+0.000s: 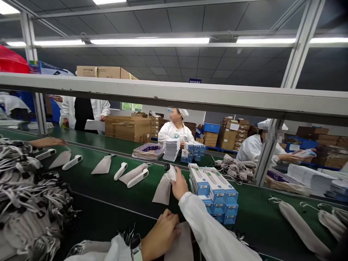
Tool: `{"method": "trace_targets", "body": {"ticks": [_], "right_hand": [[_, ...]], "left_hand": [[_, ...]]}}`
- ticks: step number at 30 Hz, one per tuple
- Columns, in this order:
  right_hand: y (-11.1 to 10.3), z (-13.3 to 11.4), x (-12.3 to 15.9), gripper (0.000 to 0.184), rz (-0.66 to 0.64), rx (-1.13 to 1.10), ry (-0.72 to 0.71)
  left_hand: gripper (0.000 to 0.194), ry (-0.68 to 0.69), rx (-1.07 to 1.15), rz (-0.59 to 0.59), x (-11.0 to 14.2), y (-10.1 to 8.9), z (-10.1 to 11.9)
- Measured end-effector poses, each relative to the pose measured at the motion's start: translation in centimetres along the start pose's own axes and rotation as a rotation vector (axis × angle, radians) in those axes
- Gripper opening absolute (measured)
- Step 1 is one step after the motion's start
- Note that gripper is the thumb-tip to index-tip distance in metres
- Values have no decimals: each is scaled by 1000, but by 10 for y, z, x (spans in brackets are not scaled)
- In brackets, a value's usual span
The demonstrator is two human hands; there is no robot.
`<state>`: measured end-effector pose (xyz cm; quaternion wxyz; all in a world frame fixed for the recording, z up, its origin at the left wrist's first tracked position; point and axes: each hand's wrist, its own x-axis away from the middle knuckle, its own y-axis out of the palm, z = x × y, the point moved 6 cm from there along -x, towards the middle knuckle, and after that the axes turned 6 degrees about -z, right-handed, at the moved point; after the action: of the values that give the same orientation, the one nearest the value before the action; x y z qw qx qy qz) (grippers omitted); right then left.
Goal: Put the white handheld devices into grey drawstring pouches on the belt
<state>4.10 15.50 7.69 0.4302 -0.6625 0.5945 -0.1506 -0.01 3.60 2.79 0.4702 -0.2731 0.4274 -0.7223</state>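
My right hand (179, 184) is closed round a white handheld device (171, 173) with a round black end. Just under that device, a grey drawstring pouch (161, 190) lies on the green belt; whether they touch I cannot tell. Nearer to me, my left hand (162, 231) has its fingers curled on the upper edge of another grey pouch (182, 243). To the left on the belt lie slim white devices with small displays, one a white device (137, 178) beside a pouch (132, 175). A further pouch (102, 165) lies beyond them.
Stacked white-and-blue boxes (217, 192) stand right of my right hand. A heap of corded pouches (29, 195) fills the left side. A co-worker's hand (49, 142) reaches over the belt there. Several people in white work beyond. A shelf beam (174, 92) crosses ahead.
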Motion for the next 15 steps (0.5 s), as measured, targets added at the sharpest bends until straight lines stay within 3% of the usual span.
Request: {"method": "trace_targets", "body": {"ticks": [3,6,10,15], "right_hand": [[-23,-8,5,64,-107,-558,-45],[-39,-11,18,70,-227,-954,-48],[-61,-4,38,89,-210,-1192,-53],[-75,6,51,98,-237,-1380,26]], "left_hand": [[8,71,-41,122,2,-22,10],[13,124,11,125,1,-35,20],[20,150,294,85,-5,-43,26],[20,175,495,200,-12,-56,28]]}}
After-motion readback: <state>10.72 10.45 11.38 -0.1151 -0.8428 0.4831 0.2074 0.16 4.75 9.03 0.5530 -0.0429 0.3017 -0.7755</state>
